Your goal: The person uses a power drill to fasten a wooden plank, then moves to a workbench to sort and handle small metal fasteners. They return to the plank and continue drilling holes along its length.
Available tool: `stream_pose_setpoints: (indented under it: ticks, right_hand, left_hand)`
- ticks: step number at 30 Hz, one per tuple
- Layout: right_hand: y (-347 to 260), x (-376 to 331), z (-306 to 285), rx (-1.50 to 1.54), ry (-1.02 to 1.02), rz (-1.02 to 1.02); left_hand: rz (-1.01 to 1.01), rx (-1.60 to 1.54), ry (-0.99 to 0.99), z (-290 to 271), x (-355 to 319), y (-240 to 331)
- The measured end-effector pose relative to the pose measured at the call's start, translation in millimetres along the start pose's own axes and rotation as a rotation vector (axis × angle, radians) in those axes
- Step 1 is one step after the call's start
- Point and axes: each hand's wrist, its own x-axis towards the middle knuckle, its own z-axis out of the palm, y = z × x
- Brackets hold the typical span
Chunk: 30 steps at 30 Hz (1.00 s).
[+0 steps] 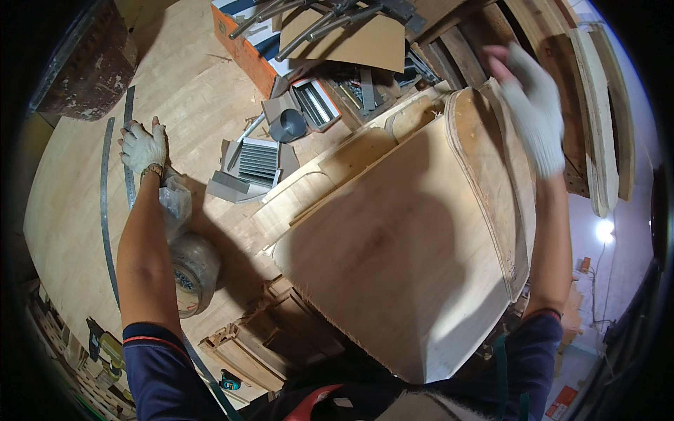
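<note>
My left hand (144, 147), in a white fingerless glove, rests over a metal ruler (129, 105) on the wooden tabletop, fingers spread. A second, longer metal ruler (105, 203) lies to its left. My right hand (531, 105), gloved alike and blurred by motion, is above the far right end of a plywood assembly, fingers apart and nothing visible in them. The assembly has a broad flat plywood panel (379, 259) in front of me and a curved plywood side (484, 147). Whether the right hand touches it I cannot tell.
A stained bucket (98, 70) stands far left. Beyond the panel are an opened box of staple strips (258, 163), a grey round cup (288, 126) and metal tools (316, 24) on cardboard. A plastic jar (193, 274) sits by my left forearm; a tape measure (229, 379) lies nearer.
</note>
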Motion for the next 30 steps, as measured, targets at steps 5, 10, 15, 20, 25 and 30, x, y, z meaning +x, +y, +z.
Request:
stream_pose_setpoints:
  ticks: [5, 10, 15, 20, 25, 30]
  right_hand:
    - [85, 106, 47, -0.467, -0.618, 0.014]
    - [137, 145, 110, -0.419, -0.83, 0.359]
    - [191, 152, 147, -0.319, -1.003, 0.613]
    - [210, 143, 167, -0.104, -1.087, 0.758]
    - [206, 134, 174, -0.019, -0.998, 0.83]
    - [223, 134, 176, -0.024, -1.047, 0.852]
  left_hand:
    - [-0.012, 0.023, -0.074, -8, 4, 7]
    - [-0.01, 0.05, 0.02, -1, 3, 2]
    - [-0.027, 0.054, -0.074, -11, 4, 6]
    - [-0.032, 0.08, -0.107, -12, 4, 7]
    - [-0.023, 0.065, -0.041, -6, 4, 2]
    - [-0.031, 0.037, -0.065, -10, 4, 6]
